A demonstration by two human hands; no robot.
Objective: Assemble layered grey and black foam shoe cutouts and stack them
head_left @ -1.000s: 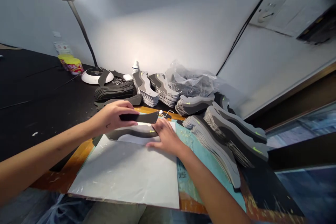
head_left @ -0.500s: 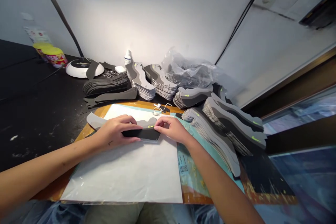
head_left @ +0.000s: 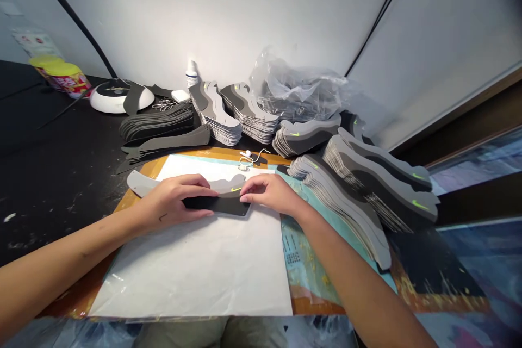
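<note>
The black strip (head_left: pixel 222 205), raised 1 second ago, lies along the grey piece (head_left: pixel 225 185), seemingly lined up; left hand (head_left: pixel 173 198) grips the strip, right hand (head_left: pixel 272 193) pinches its end.

the bare left hand (head_left: pixel 179 198) grips a thin black curved strip (head_left: pixel 222 205) lying along a flat grey wavy panel (head_left: pixel 225 185) with a yellow-green tick mark (head_left: pixel 237 190). the fingertips of the bare right hand (head_left: pixel 272 193) pinch the strip's right end. below them spreads a white rectangular sheet (head_left: pixel 196 272). behind, 2 stacks of grey-and-black curved panels (head_left: pixel 215 111) stand beside a crumpled clear plastic bag (head_left: pixel 297 89).
</note>
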